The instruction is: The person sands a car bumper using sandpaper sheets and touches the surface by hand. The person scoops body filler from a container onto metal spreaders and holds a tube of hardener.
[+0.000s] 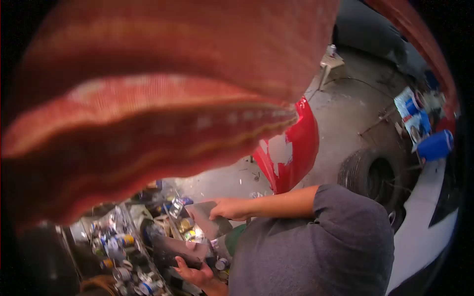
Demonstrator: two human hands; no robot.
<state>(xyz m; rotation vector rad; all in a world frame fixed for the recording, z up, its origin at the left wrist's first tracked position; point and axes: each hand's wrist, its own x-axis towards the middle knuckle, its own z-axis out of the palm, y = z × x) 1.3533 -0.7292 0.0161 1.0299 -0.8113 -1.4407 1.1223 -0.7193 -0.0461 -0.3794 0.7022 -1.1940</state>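
A: Status, L to R?

B: Far L: assorted cans (122,274), crowded. Next, brownish-grey sheet (180,247), above clutter, just by L hand (196,276). L grip part-open, thumb apart from fingers; hold on sheet not confirmed, can't tell.

A: R side?

B: Grey sheet (203,217) beyond it, tilted; R hand (232,209) has fingers closed over its edge. Further R: red car-body panel (305,148) w/ pale patches, then tyre (349,173), well apart.

A: Handling recs?

B: Support both sheets at edges, faces clear of cans. Light, even finger pressure, esp. R; avoid creasing. L thumb should back the sheet's edge. Elbows close for control.
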